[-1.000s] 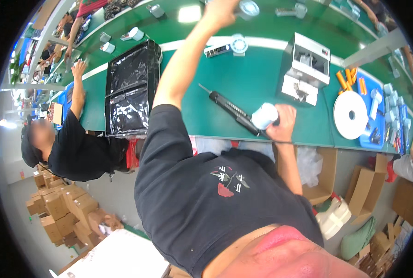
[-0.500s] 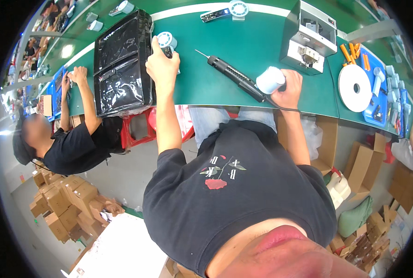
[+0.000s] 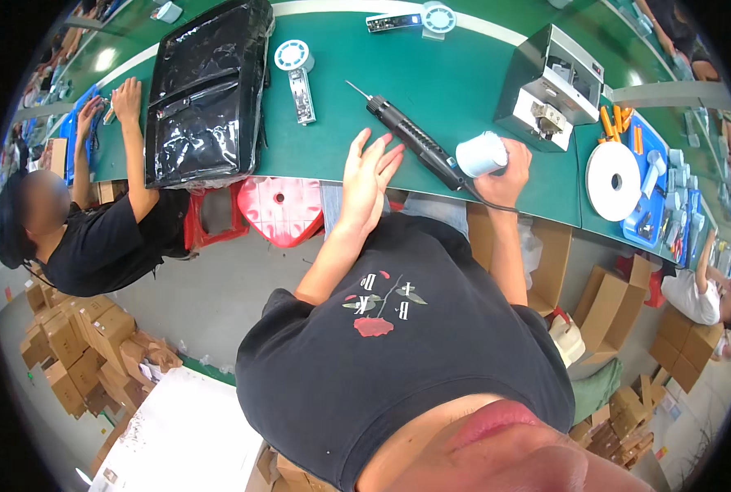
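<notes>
My right hand (image 3: 513,174) is closed around a small handheld fan (image 3: 480,154), its pale blue-white round head toward the left and its handle hidden in my fingers. My left hand (image 3: 369,179) hovers at the table's near edge, fingers stretched out and holding nothing. Just beyond it lies a black electric screwdriver (image 3: 415,141), its thin bit aimed away to the left and its cable running past my right wrist. Farther left rests a second handheld fan (image 3: 301,95), its handle uncovered so the inner parts show.
A black plastic-wrapped case (image 3: 206,102) stands left. Another opened fan (image 3: 438,18) lies at the back. On the right are a grey-black box-shaped machine (image 3: 550,88), a white reel (image 3: 614,182), orange-handled tools (image 3: 615,123) and a blue tray (image 3: 651,209). A co-worker (image 3: 95,234) sits left.
My left hand has let go of the fan on the left, leaving it lying on the table, and has come right and toward me, fingers opened. My right hand keeps its fan.
</notes>
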Available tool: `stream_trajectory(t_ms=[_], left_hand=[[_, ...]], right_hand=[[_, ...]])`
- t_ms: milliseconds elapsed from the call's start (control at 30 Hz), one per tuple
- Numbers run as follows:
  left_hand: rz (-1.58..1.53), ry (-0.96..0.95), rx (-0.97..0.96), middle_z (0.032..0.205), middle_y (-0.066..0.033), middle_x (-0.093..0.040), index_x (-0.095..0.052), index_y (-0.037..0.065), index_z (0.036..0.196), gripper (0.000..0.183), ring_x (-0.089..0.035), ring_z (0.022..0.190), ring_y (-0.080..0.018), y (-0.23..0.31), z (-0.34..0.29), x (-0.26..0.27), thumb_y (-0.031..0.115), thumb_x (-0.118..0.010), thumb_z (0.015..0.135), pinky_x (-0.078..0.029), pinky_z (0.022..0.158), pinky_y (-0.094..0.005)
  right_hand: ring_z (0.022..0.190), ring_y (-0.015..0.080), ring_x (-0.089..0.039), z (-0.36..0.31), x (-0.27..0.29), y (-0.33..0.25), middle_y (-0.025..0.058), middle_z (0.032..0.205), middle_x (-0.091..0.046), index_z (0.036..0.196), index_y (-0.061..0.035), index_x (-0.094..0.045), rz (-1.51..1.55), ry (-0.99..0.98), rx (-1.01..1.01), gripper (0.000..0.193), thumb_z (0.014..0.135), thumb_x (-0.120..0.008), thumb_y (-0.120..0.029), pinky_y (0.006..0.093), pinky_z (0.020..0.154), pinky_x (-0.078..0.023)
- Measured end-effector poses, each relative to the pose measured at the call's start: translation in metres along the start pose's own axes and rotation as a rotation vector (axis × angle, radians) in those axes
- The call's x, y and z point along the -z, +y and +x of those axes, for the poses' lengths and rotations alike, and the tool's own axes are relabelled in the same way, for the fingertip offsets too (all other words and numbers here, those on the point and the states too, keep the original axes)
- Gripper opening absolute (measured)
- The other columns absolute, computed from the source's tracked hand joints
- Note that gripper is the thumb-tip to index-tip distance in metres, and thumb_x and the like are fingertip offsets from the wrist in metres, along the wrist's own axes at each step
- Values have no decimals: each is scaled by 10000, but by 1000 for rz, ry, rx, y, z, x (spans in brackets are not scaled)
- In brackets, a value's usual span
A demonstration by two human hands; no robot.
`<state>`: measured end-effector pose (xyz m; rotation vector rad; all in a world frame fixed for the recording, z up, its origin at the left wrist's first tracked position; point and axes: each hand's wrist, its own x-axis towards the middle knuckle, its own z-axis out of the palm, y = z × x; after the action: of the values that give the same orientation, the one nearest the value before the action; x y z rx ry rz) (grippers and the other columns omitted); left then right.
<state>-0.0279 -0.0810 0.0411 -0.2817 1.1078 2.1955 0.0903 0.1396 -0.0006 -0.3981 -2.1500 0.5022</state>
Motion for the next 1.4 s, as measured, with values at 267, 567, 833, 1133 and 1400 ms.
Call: stream_trajectory(t_ms=[267, 567, 833, 1133, 1400], left_hand=[[-73, -105, 187, 1396, -225, -549, -417, -25, 1429, 460, -607, 1278, -373, 13, 24, -1, 196, -605, 1072, -496, 1135, -487], [-64, -103, 251, 1260, -199, -645, -589, 9, 1252, 293, -630, 1215, -308, -4, 36, -10, 241, -601, 1074, -512, 1103, -475], [-6, -192, 189, 1082, -108, -643, -580, 46, 1129, 170, -661, 1072, -253, -9, 47, -29, 133, -656, 1004, -543, 985, -451], [-266, -322, 154, 815, -46, -568, -518, 101, 1055, 177, -598, 738, -172, -12, 108, -75, 78, -661, 953, -559, 720, -357], [-193, -376, 187, 819, -61, -617, -558, 47, 989, 144, -618, 772, -178, 15, 141, -149, 130, -675, 976, -594, 789, -380]], right_hand=[[931, 363, -653, 2, 0, -3, 134, 981, -691, 1070, -41, -659, 5, 12, 0, 390, 690, -740, -68, 446, 898, -467], [938, 348, -659, 3, 0, -4, 134, 995, -700, 1079, -42, -664, 21, 27, -66, 417, 677, -774, -66, 442, 900, -473], [939, 351, -674, 3, -3, -16, 138, 1012, -704, 1101, -26, -659, 177, 57, -196, 442, 693, -825, -58, 422, 853, -533], [903, 345, -707, 5, -19, -16, 163, 1015, -710, 1170, -16, -640, 149, 105, -284, 444, 754, -792, -51, 410, 826, -562], [922, 326, -747, 35, -23, -7, 187, 985, -732, 1198, 23, -614, 144, 211, -371, 488, 761, -817, -56, 400, 838, -566]])
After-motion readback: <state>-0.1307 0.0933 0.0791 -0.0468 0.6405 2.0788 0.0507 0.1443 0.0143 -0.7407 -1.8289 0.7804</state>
